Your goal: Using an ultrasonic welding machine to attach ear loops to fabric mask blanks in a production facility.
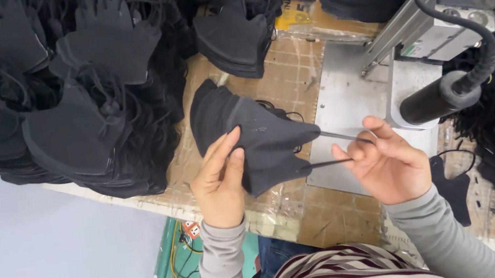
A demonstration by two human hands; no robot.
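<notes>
Mask [261, 140], black fabric, folded, held over cardboard-covered bench [290, 74] beside grey machine plate [347, 104]. Left hand [220, 185] pinches mask body between thumb and fingers. Right hand [387, 164] closes narrowly on thin black ear-loop cord [335, 137], drawn taut from mask edge. Stacks of black masks [81, 118] piled at left and behind, so many look handled already; this one mid-way, cord ends not visibly fixed

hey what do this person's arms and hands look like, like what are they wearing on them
Both arms are covered by long, plain grey sleeves that fit closely and end at the wrists. The left hand and right hand are bare: no gloves, and no rings or watch that I can see. A brown-and-white striped top shows below.
</notes>
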